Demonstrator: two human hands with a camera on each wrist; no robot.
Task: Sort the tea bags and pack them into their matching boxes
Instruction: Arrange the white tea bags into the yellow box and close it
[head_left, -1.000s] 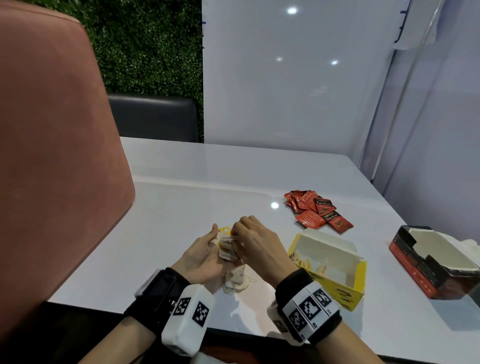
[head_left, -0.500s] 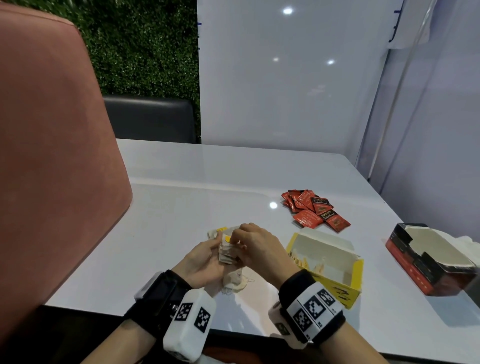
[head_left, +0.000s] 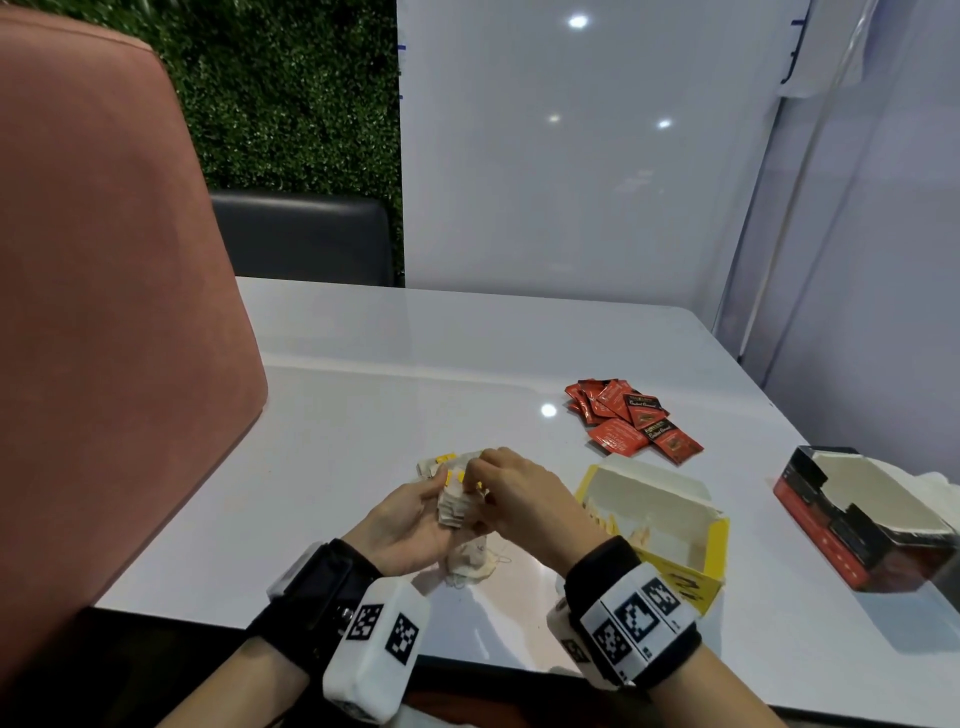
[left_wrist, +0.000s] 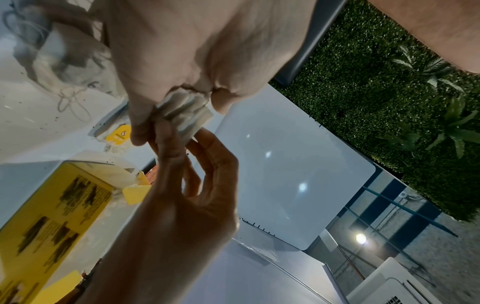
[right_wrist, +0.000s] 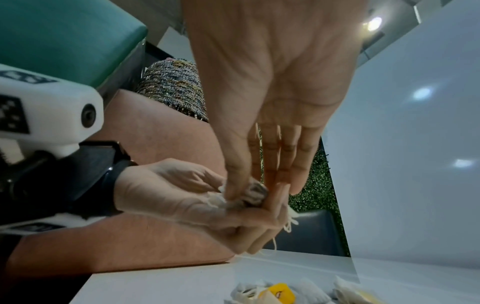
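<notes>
My left hand (head_left: 410, 519) holds a small stack of white tea bags (head_left: 456, 503) with yellow tags, upright above the table's near edge. My right hand (head_left: 514, 493) pinches the top of the same stack from the right. In the left wrist view the stack (left_wrist: 185, 110) sits between the left thumb and fingers, with the right hand's fingers (left_wrist: 179, 156) on it. Loose tea bags lie on the table beyond the hands (head_left: 435, 463) and under them (head_left: 470, 564). The open yellow box (head_left: 714, 540) stands just right of my right hand.
A pile of red sachets (head_left: 631, 415) lies behind the yellow box. An open red and black box (head_left: 810, 519) stands at the right edge. A pink chair back (head_left: 104, 338) rises at the left. More yellow-tagged tea bags (right_wrist: 278, 294) lie near the front edge.
Both hands stay together on the stack. The stack now stands more upright and shows more between the hands, and the right fingers have shifted along its top.
</notes>
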